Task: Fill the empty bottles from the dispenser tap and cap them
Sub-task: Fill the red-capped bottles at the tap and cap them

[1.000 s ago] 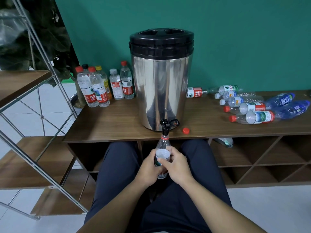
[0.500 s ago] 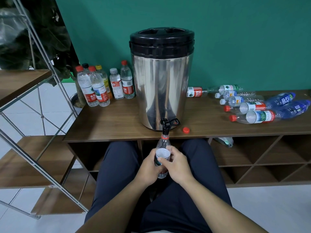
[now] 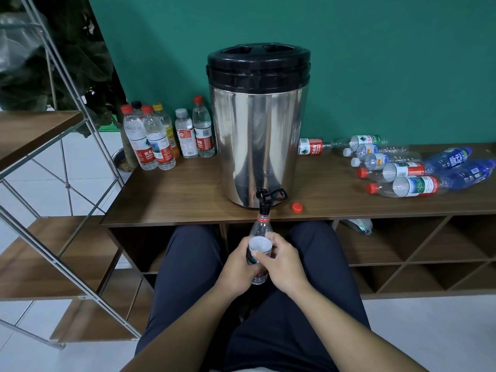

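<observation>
Both hands, left (image 3: 237,269) and right (image 3: 285,264), grip bottle (image 3: 259,232) upright, mouth under dispenser (image 3: 257,124) tap (image 3: 264,200); red cap (image 3: 297,207) on worktop (image 3: 174,200) at tap's 3 o'clock.

One head-worn wide-angle view, looking forward and steeply down over the person's lap, facing the green wall (image 3: 375,63) square-on. The wooden counter (image 3: 174,197) sits near, mid-frame; the steel dispenser (image 3: 257,135) stands dead centre, edges bowed by the lens.

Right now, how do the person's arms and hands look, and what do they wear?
Both forearms are bare, with no sleeves showing. The left hand and right hand wear no gloves, and no rings or watch can be seen. The fingers have short nails. Dark navy trousers cover the legs.
</observation>
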Motion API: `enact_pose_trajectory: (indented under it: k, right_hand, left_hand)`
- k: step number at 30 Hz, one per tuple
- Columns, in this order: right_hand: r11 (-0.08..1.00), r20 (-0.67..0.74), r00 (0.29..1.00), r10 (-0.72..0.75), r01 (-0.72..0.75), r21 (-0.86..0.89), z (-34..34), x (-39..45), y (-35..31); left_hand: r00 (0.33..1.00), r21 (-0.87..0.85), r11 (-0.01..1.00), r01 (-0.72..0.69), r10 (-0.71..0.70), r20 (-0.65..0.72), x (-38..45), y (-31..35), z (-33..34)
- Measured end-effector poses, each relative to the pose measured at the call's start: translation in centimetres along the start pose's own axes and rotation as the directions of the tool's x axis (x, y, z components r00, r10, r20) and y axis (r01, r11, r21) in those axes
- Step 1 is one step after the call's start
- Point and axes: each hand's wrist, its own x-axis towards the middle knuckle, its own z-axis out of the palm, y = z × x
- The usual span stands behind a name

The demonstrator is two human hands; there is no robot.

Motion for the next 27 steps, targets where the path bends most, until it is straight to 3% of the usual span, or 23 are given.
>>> enact_pose_trajectory:
  k: [27]
  right_hand:
    - [1.0, 0.008, 1.0, 0.004, -0.004, -0.013, -0.19, -0.2, -0.37]
  left_hand:
    - [1.0, -0.013, 1.0, -0.004, 0.005, 0.004, 0.01, -0.16, 0.01]
